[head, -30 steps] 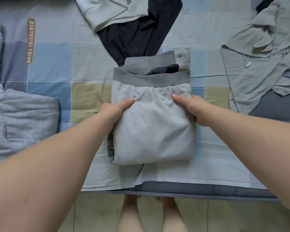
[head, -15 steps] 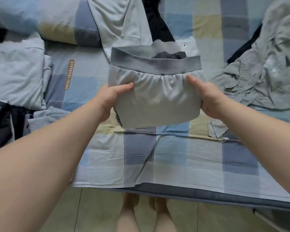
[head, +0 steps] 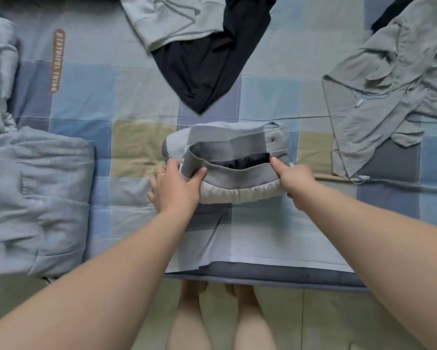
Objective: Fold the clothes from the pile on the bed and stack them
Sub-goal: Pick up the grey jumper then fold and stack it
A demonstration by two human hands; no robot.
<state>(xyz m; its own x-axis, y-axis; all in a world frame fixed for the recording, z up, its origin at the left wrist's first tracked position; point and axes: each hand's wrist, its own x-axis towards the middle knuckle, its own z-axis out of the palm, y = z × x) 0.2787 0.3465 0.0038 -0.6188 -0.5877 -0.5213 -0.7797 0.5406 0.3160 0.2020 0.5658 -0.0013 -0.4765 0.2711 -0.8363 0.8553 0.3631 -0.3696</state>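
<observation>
nearest me, past the bed [head: 262, 238] edge, my left hand [head: 177, 189] and right hand [head: 298, 184] each have a closed grip on the folded shorts bundle [head: 240, 192], thumbs over the waistband and fingers tucked under either end. the bundle is mid-bed; i cannot tell if it rests on the sheet. its waistband gapes over a dark layer inside, so i judge the inner folds could slide out, or the bundle spring open, if one grip slackens first. further off, the black garment [head: 202, 64] and the rumpled grey-green garment [head: 389, 84] lie loose; carrying the bundle across them could snag it.
</observation>
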